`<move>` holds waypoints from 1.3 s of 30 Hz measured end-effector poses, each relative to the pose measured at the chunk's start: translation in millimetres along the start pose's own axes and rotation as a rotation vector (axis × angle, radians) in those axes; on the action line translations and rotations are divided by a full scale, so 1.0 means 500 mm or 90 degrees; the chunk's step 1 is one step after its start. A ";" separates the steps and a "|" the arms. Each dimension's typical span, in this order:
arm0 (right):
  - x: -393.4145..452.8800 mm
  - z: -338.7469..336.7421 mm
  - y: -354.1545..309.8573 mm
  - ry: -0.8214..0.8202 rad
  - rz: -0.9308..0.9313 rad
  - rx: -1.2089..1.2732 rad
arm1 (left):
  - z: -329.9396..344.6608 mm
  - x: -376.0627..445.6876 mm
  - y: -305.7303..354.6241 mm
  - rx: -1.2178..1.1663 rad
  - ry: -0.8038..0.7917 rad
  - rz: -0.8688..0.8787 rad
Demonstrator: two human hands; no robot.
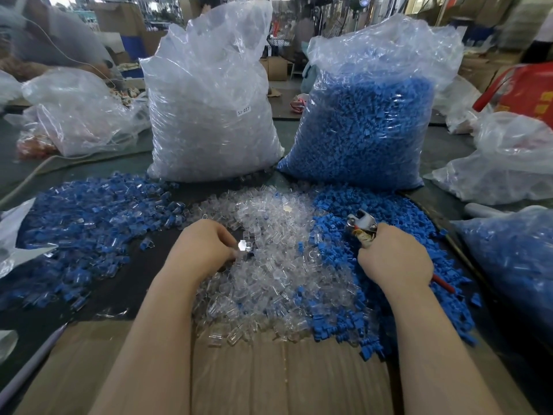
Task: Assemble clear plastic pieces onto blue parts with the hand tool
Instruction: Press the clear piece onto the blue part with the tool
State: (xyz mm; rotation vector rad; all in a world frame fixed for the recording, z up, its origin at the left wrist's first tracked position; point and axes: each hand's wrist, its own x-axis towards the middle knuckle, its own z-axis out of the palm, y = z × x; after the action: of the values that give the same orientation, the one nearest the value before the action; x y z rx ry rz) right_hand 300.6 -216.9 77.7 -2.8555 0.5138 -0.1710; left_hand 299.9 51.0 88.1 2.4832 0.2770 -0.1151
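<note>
A heap of clear plastic pieces [278, 265] lies in the middle of the table. Loose blue parts [353, 295] are heaped to its right. On the left spreads a pile of blue parts with clear pieces on them [89, 223]. My left hand [203, 247] reaches into the clear heap and pinches one clear piece [243, 246] at its fingertips. My right hand [395, 256] grips the hand tool [360, 223] over the blue heap; its metal jaws point up and left, and a red handle end sticks out behind the hand.
Two tall plastic sacks stand at the back: one of clear pieces [209, 109], one of blue parts [368, 121]. More bags lie at the left [80, 115] and right [514, 265]. Brown cardboard [269, 378] covers the near table edge. A red container [529, 91] stands far right.
</note>
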 end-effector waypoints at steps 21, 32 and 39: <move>-0.007 -0.028 -0.041 0.041 -0.171 0.481 | 0.058 -0.043 0.124 -0.677 0.073 0.062; -0.025 -0.035 -0.066 -0.009 -0.213 0.574 | 0.077 -0.056 0.144 -0.637 0.055 0.091; -0.027 -0.027 -0.070 0.024 -0.216 0.512 | 0.081 -0.060 0.150 -0.587 0.089 0.128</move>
State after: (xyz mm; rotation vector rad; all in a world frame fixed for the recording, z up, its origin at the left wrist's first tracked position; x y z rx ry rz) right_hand 297.5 -183.2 98.6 -2.1198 -0.0542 -0.3884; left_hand 286.9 -37.2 104.0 1.5853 0.0956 0.2264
